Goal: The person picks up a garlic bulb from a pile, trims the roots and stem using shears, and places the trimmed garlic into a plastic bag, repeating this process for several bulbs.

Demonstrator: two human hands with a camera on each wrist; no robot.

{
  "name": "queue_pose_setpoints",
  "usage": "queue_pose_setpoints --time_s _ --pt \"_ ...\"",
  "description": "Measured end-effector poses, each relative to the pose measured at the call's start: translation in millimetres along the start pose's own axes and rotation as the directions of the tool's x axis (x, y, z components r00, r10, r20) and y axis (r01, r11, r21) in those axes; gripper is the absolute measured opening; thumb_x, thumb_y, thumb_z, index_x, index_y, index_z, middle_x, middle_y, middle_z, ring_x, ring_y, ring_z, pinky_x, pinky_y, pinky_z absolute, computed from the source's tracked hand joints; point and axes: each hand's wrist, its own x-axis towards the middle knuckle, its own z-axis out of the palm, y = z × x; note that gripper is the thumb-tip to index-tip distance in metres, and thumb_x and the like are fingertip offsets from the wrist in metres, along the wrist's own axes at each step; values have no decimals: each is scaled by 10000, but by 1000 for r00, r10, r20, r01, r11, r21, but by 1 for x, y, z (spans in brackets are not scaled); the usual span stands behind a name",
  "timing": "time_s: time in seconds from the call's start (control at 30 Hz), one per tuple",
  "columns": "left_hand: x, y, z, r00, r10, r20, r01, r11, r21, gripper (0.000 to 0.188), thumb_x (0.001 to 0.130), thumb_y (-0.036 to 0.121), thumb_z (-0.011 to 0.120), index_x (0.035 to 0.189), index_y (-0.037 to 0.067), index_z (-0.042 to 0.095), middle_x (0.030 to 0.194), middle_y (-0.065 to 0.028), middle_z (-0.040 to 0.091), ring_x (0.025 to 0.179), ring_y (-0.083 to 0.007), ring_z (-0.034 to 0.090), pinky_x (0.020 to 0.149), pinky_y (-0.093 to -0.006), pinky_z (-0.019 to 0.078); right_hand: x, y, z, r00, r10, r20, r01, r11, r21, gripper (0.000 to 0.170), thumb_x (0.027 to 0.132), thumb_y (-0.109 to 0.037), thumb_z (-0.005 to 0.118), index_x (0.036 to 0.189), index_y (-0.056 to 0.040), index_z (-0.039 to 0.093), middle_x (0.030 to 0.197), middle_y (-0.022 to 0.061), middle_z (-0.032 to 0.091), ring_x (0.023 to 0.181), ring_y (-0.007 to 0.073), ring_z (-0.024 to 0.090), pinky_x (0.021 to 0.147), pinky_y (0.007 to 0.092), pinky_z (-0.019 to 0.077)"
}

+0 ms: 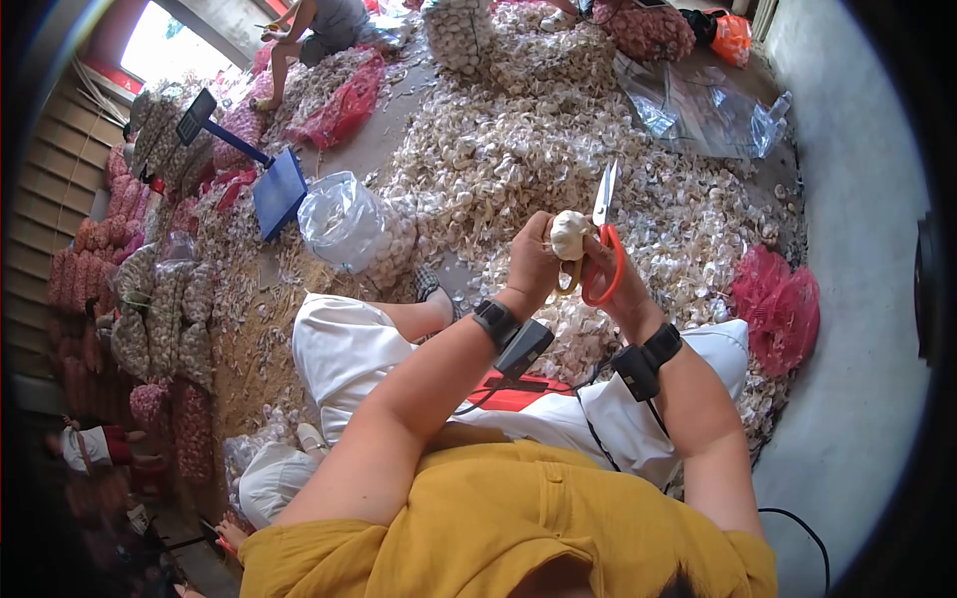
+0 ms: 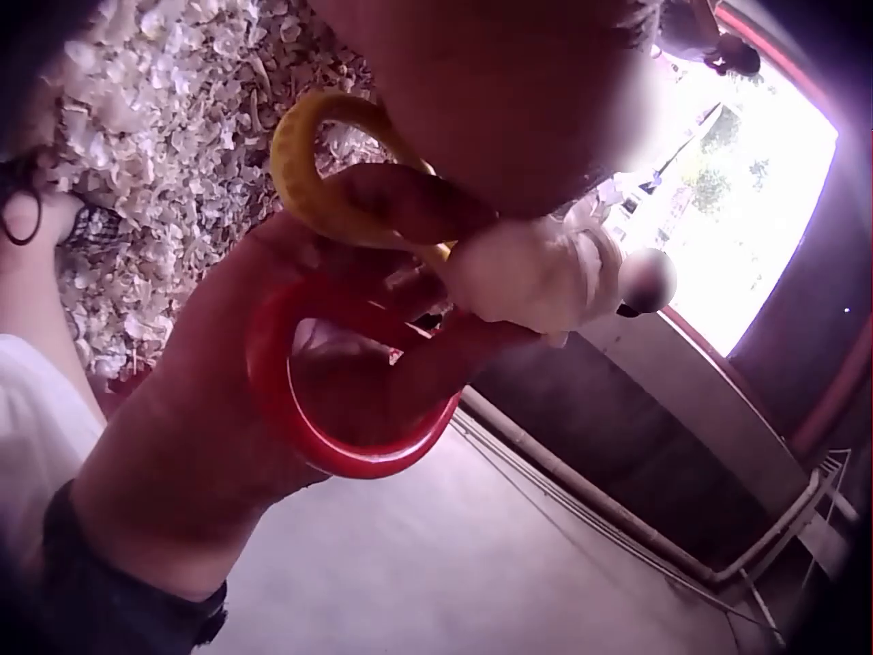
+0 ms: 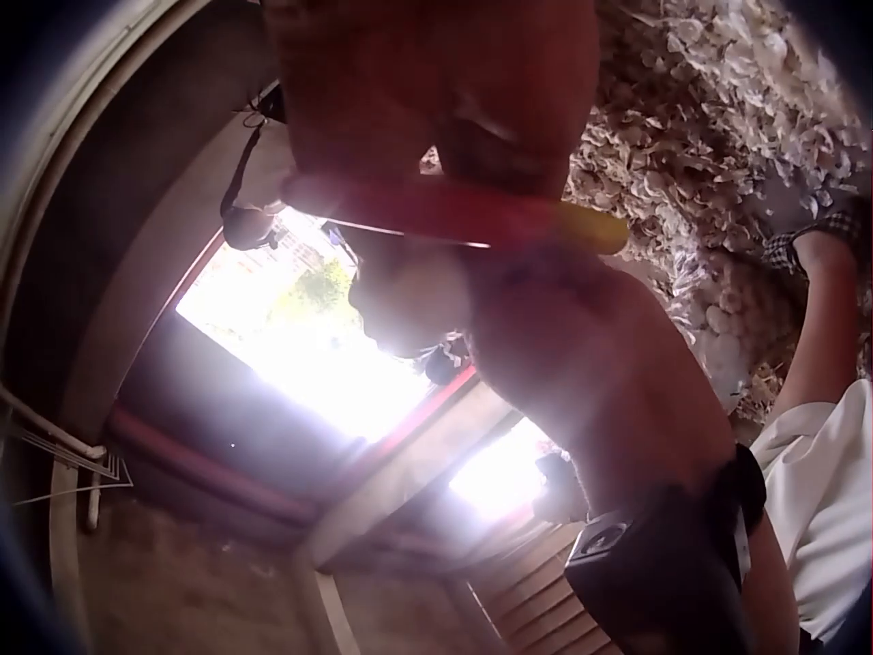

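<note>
In the head view my left hand point(image 1: 533, 257) grips a pale garlic bulb point(image 1: 569, 235) between thumb and fingers. My right hand point(image 1: 622, 287) holds scissors point(image 1: 604, 199) with one red and one yellow handle loop, its fingers through the loops. The blades point forward, away from my body, just right of the bulb. In the left wrist view the red loop point(image 2: 362, 457) and yellow loop point(image 2: 303, 157) stand out, close to the garlic bulb. Seen from the right wrist, the red handle point(image 3: 409, 208) crosses in front of the bulb, which is dim against bright light.
Loose garlic skins and bulbs point(image 1: 478, 149) are heaped before my legs. A clear plastic bag point(image 1: 344, 219) stands to the left, with a blue scale point(image 1: 279, 194) behind it. Pink netting point(image 1: 776, 309) lies by the right wall. Filled net sacks point(image 1: 159, 329) line the left side; another person point(image 1: 324, 25) sits far back.
</note>
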Motion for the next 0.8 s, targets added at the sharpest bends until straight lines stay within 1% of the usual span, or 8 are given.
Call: queue_pose_setpoints --time_s 0.13,0.2,0.27,0.33,0.37,0.57,0.7,0.8 --pt "11 -41 -6 982 161 -97 -149 981 126 132 908 91 496 968 6 577 849 -22 601 743 -136 588 655 -228 490 -2 -7 12 983 -144 -114 132 985 -108 385 804 -137 702 1128 -92 498 968 40 603 881 145 597 760 282 488" --pt "28 -82 -20 972 234 29 -235 971 36 240 943 176 485 1101 16 566 963 -37 595 889 -179 569 799 -294 461 0 -10 4 974 -195 -115 151 939 -307 458 752 -54 734 1135 -108 490 970 38 599 898 136 589 776 276 486" --pt "16 -42 -30 976 202 81 -198 979 -47 331 965 267 454 1166 21 546 976 -28 598 857 -151 568 736 -265 470 1 -11 4 973 -203 -106 159 932 -325 509 721 -32 753 1145 -105 480 960 36 600 894 138 594 770 270 492" --pt "7 -9 -37 913 -79 401 190 951 -245 363 971 327 434 1143 34 560 1000 -26 597 828 -96 555 667 -229 466 5 -10 -3 983 -174 -65 146 938 -315 526 712 -22 754 1150 -99 473 972 45 603 883 147 602 751 269 501" --pt "6 -7 -36 920 -105 377 198 956 -218 333 955 333 472 1088 56 602 961 -15 610 767 -50 536 604 -194 443 5 -9 -3 982 -186 -25 166 921 -353 538 707 -12 752 1155 -89 463 1000 61 607 891 160 611 749 272 515" --pt "6 17 -41 930 -133 343 160 986 -50 243 915 297 563 937 65 632 798 7 608 644 -48 515 544 -185 415 2 -13 2 987 -154 40 156 882 -445 547 704 13 745 1154 -87 450 1008 70 621 958 176 607 845 307 514" --pt "13 -11 -42 923 -172 344 207 976 -67 211 910 262 575 872 58 615 790 -7 604 667 -61 546 548 -199 443 0 -4 3 983 -183 35 171 814 -555 537 709 24 734 1149 -98 450 1008 73 622 961 166 605 864 306 503" --pt "11 -26 -41 949 -234 211 277 939 -202 225 894 261 598 863 38 585 758 -23 609 673 -92 582 501 -231 467 0 -3 4 953 -259 154 293 672 -680 517 721 39 714 1144 -103 453 1029 76 612 958 154 604 866 295 492"
